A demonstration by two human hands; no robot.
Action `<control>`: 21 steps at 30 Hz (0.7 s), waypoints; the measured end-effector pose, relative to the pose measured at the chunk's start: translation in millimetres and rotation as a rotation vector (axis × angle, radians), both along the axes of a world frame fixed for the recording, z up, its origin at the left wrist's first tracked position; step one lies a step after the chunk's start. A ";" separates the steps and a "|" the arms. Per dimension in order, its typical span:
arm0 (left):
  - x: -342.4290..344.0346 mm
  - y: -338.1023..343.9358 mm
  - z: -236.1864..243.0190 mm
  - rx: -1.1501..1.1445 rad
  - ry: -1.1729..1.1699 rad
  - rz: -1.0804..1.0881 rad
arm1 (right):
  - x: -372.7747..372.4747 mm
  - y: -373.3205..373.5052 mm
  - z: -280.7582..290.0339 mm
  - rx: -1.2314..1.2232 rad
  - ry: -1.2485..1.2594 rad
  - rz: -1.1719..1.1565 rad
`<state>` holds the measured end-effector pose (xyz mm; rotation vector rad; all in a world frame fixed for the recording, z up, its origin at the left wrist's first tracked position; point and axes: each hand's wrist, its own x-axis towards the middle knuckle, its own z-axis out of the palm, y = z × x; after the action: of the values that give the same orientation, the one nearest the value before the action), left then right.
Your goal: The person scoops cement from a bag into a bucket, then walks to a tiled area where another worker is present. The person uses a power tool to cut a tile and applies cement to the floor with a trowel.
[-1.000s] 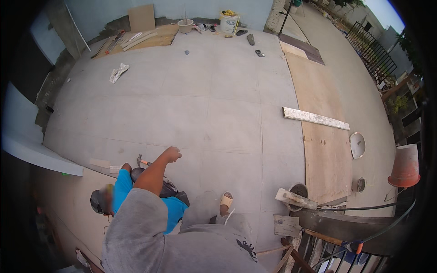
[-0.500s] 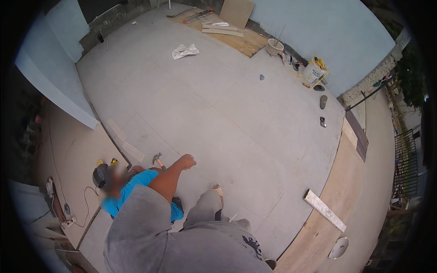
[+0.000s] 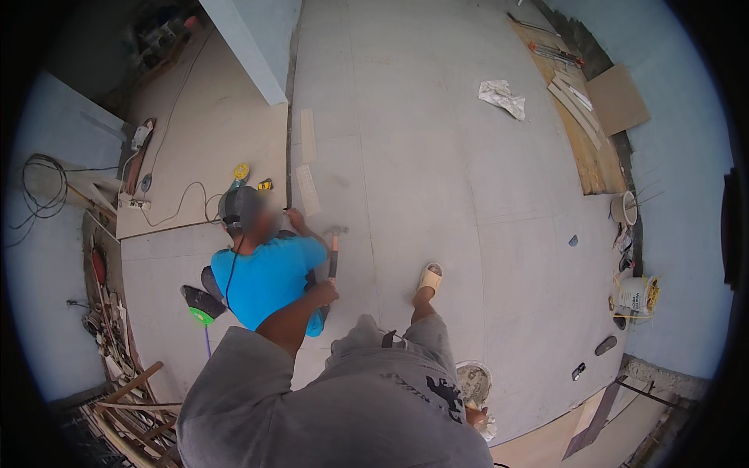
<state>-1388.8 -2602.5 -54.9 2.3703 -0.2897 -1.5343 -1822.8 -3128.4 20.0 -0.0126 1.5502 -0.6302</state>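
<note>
My left hand (image 3: 321, 293) hangs at the end of a bent arm, its fingers curled in, with nothing visible in them. Just beyond it, overlapping in view, a claw hammer (image 3: 335, 253) with an orange and black handle lies on the floor. Low in view, my right hand (image 3: 474, 416) is partly hidden by my shirt. It closes at the rim of a round bowl (image 3: 485, 374) containing grey, wet-looking mix. A whitish, crusted piece (image 3: 488, 428) shows beside this hand; its kind is unclear.
A person in a blue shirt (image 3: 265, 273) crouches at my left, one hand near the floor edge. Nearby are a broom (image 3: 204, 306), tile strips (image 3: 308, 189) and a tape measure (image 3: 265, 185). A bucket (image 3: 630, 295) and wooden boards (image 3: 605, 168) stand or lie along the right wall.
My view has turned left, bringing the crouching person and the broom further into the picture. My right hand and the bowl now show together. The hammer stays in the same floor spot.
</note>
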 end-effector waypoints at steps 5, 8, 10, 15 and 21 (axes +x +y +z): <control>20.9 23.0 77.9 0.017 0.180 0.974 | 232.3 -100.8 -2.4 -0.198 0.019 0.365; 33.8 14.2 120.0 -0.058 0.132 1.341 | 387.7 -125.8 18.1 -0.213 -0.033 0.609; 47.6 0.8 128.1 -0.171 0.054 1.529 | 482.1 -133.4 19.0 -0.253 0.007 0.737; 44.4 -19.8 97.6 -0.137 0.299 1.734 | 699.4 -108.5 4.4 -0.284 0.052 1.052; 112.8 -23.5 129.3 -0.129 0.321 1.924 | 957.6 -17.1 1.9 -0.433 0.026 1.447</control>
<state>-1276.0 -2626.0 74.4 1.0821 1.4225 -0.6602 -865.1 -3145.5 21.9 -1.3352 1.0180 0.2290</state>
